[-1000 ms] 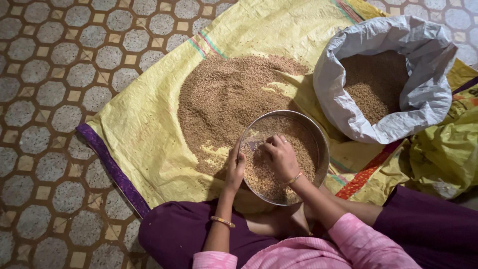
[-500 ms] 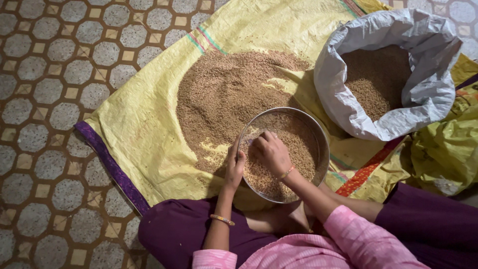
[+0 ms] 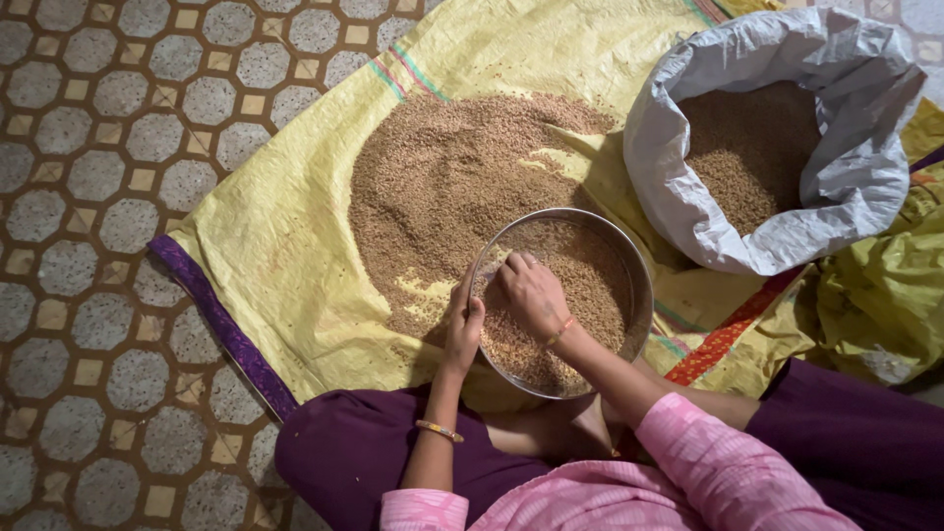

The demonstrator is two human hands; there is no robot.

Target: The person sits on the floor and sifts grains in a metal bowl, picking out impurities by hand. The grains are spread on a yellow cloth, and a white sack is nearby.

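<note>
A round metal sieve [image 3: 641, 275] holding brown grain sits in front of me on a yellow woven sheet [image 3: 285, 236]. My left hand [image 3: 464, 324] grips the sieve's near-left rim. My right hand [image 3: 532, 292] rests palm-down inside the sieve on the grain, fingers curled toward the upper left. A pile of loose grain [image 3: 442, 187] lies on the sheet just beyond the sieve.
A grey-white sack [image 3: 688, 206], open and half full of grain, stands at the upper right. Crumpled yellow-green plastic [image 3: 875, 305] lies to the right. Patterned floor tiles [image 3: 88, 197] surround the sheet on the left. My purple-clad legs [image 3: 344, 462] are folded at the bottom.
My right hand has slid up and to the left across the grain in the sieve. The left hand stays on the rim. The view has shifted slightly.
</note>
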